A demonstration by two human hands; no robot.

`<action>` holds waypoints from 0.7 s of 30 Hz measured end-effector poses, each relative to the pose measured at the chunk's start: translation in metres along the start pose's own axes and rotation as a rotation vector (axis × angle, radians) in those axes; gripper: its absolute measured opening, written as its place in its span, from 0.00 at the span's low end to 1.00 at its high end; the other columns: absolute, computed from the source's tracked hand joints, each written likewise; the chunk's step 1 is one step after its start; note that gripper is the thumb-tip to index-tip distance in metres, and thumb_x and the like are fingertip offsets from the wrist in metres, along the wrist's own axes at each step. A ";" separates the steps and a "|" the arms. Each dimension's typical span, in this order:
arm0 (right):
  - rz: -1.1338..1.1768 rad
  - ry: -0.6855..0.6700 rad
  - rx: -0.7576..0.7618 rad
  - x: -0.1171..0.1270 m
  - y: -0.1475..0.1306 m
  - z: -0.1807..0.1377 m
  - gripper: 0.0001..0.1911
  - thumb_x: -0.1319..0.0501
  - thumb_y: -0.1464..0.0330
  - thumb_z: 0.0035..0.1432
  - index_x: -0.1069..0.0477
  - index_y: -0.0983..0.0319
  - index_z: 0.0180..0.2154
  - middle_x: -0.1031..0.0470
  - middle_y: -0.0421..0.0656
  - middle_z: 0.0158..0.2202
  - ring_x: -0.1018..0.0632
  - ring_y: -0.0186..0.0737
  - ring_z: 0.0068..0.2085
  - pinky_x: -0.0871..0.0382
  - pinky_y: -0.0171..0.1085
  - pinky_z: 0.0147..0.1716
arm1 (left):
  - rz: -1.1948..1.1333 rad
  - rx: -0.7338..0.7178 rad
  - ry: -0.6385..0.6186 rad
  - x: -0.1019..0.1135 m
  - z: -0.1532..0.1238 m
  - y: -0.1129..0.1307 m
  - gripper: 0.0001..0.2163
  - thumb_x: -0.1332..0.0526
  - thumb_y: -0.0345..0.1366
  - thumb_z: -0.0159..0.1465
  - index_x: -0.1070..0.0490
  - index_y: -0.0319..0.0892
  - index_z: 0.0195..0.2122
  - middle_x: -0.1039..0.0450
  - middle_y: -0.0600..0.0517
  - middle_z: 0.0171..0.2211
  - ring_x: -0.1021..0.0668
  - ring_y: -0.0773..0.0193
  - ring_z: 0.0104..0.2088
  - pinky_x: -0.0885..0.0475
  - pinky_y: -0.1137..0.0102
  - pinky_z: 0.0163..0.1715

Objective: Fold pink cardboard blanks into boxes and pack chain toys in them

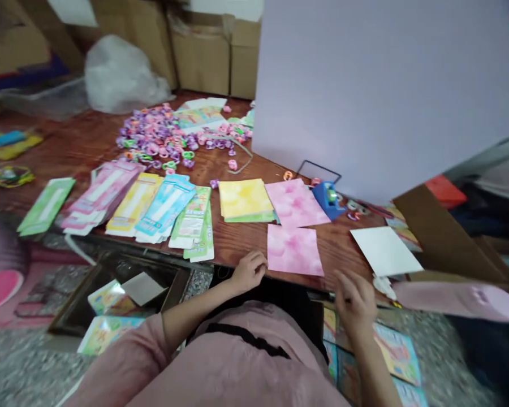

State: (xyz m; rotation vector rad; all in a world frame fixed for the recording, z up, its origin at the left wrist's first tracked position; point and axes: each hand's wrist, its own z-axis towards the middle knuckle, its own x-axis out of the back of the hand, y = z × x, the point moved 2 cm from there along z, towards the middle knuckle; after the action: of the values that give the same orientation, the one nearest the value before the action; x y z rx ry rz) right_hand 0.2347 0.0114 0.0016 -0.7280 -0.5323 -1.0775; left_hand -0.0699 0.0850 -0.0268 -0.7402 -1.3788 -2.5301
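Resting my empty left hand (248, 272), loosely curled, on the table edge (203, 263) beside a pink sheet (294, 250); right hand (355, 301) open, empty; card print (165, 204) unreadable.

Right hand (355, 299) blurred at 4 o'clock; blurred pink object (458, 301) beside it, cut off by right edge. Small items (355, 208) at 3 o'clock too small to tell. Lilac board (385, 96), 1 o'clock, cut off.

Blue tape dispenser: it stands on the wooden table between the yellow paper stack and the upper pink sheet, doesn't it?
Not quite: the head view shows the upper pink sheet lying between the yellow paper stack and the blue tape dispenser, so the dispenser stands to the right of that sheet. It is on the wooden table, as you said.
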 end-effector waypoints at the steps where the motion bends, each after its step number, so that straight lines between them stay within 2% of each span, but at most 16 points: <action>1: 0.013 -0.036 0.083 -0.015 -0.010 0.015 0.11 0.39 0.69 0.68 0.23 0.58 0.49 0.21 0.49 0.47 0.22 0.47 0.49 0.29 0.47 0.51 | -0.001 0.010 0.007 -0.001 0.000 0.001 0.09 0.44 0.22 0.61 0.29 0.43 0.32 0.26 0.51 0.32 0.23 0.63 0.36 0.27 0.70 0.40; 4: 0.016 -0.035 0.109 -0.055 -0.026 0.040 0.14 0.39 0.62 0.69 0.23 0.60 0.51 0.24 0.54 0.50 0.24 0.52 0.51 0.30 0.51 0.50 | 0.003 0.044 0.032 -0.004 -0.001 0.001 0.09 0.43 0.21 0.60 0.29 0.42 0.31 0.25 0.51 0.32 0.23 0.64 0.35 0.27 0.71 0.40; 7: 0.044 -0.030 0.052 -0.081 -0.027 0.041 0.26 0.41 0.53 0.69 0.24 0.66 0.54 0.28 0.62 0.54 0.25 0.59 0.53 0.31 0.55 0.50 | 0.014 0.080 0.052 -0.008 -0.001 0.001 0.08 0.43 0.22 0.59 0.29 0.42 0.31 0.25 0.51 0.32 0.23 0.65 0.35 0.27 0.72 0.39; 10: 0.058 -0.051 0.032 -0.094 -0.021 0.035 0.33 0.42 0.48 0.68 0.24 0.70 0.56 0.28 0.66 0.53 0.25 0.61 0.51 0.30 0.54 0.47 | 0.031 0.112 0.061 -0.012 0.000 0.000 0.08 0.42 0.22 0.58 0.28 0.42 0.32 0.24 0.52 0.32 0.22 0.65 0.35 0.26 0.72 0.40; 15: 0.024 -0.080 0.092 -0.097 -0.016 0.029 0.37 0.46 0.44 0.68 0.24 0.71 0.55 0.25 0.65 0.50 0.25 0.61 0.47 0.32 0.54 0.47 | 0.068 0.159 0.068 -0.017 0.000 0.000 0.08 0.42 0.22 0.57 0.28 0.43 0.32 0.24 0.52 0.31 0.22 0.64 0.35 0.26 0.71 0.42; 17: 0.015 -0.100 0.142 -0.097 -0.014 0.027 0.33 0.47 0.47 0.70 0.24 0.68 0.54 0.24 0.63 0.51 0.26 0.61 0.48 0.33 0.55 0.47 | 0.083 0.166 0.074 -0.018 0.000 0.000 0.09 0.42 0.22 0.57 0.28 0.43 0.32 0.24 0.52 0.31 0.22 0.64 0.35 0.25 0.71 0.42; 19: 0.008 -0.155 0.220 -0.098 -0.011 0.025 0.22 0.48 0.57 0.73 0.22 0.62 0.52 0.24 0.60 0.53 0.27 0.61 0.52 0.35 0.56 0.48 | 0.098 0.161 0.077 -0.019 0.001 0.001 0.09 0.42 0.22 0.56 0.29 0.42 0.32 0.24 0.52 0.31 0.22 0.64 0.35 0.25 0.71 0.41; 21: -0.025 -0.208 0.308 -0.099 -0.009 0.021 0.18 0.49 0.67 0.72 0.20 0.57 0.50 0.24 0.55 0.55 0.29 0.62 0.56 0.37 0.56 0.49 | 0.115 0.157 0.080 -0.019 0.001 0.002 0.09 0.42 0.22 0.56 0.29 0.42 0.31 0.25 0.52 0.30 0.22 0.64 0.35 0.26 0.71 0.41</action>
State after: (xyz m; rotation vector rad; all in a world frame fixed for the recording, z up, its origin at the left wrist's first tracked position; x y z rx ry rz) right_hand 0.1873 0.0834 -0.0517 -0.5643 -0.8668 -0.9206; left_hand -0.0526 0.0829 -0.0345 -0.6622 -1.4445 -2.3073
